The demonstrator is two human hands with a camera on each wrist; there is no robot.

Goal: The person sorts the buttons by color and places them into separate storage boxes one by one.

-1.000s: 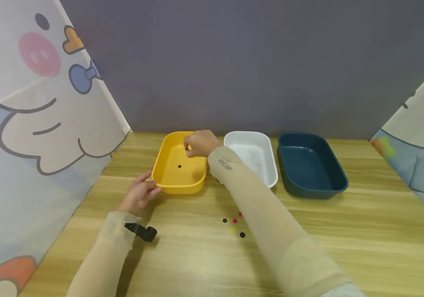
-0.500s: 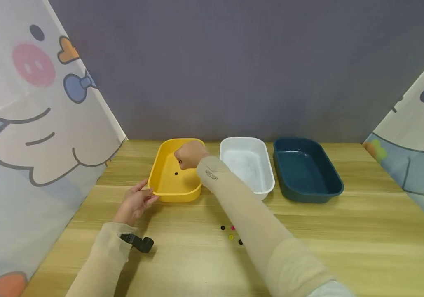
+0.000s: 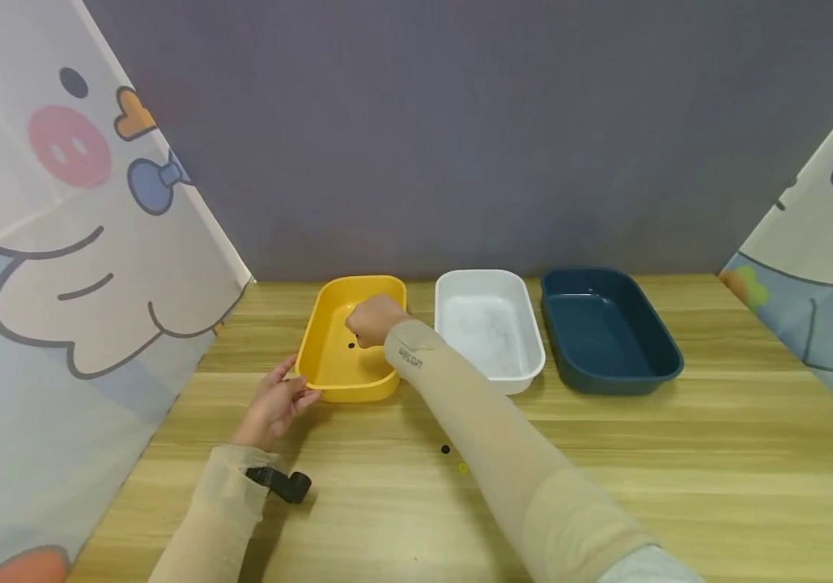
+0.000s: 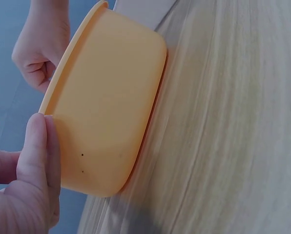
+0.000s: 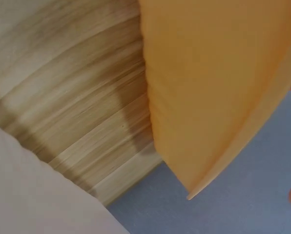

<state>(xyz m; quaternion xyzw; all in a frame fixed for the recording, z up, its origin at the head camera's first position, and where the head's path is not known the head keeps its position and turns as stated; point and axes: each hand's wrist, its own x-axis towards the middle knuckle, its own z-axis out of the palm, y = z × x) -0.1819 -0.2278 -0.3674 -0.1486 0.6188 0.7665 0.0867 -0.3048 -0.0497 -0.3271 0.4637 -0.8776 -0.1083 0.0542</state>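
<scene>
My left hand [image 3: 274,407] holds the near left corner of the yellow tray [image 3: 354,395], its fingertips at the rim in the left wrist view. Over the inside of that tray is my right hand [image 3: 376,319], fingers curled and pinching a tiny black button, mostly hidden under the knuckles. Another black button [image 3: 351,346] lies on the tray floor just below the fingertips. From the left wrist, the curled right hand [image 4: 38,61] shows beyond the tray wall [image 4: 106,97]. The right wrist view has mainly the yellow tray side [image 5: 209,87].
A white tray [image 3: 490,324] and a dark blue tray [image 3: 609,336] stand to the right in a row. On the wooden table [image 3: 372,502] lie a black button [image 3: 445,449] and a yellow button [image 3: 463,468], beside the right sleeve [image 3: 489,429].
My right hand has moved down and slightly left over the yellow tray with its black button. The left hand stays at the tray corner. The head view has shifted, and the sleeve covers more table buttons.
</scene>
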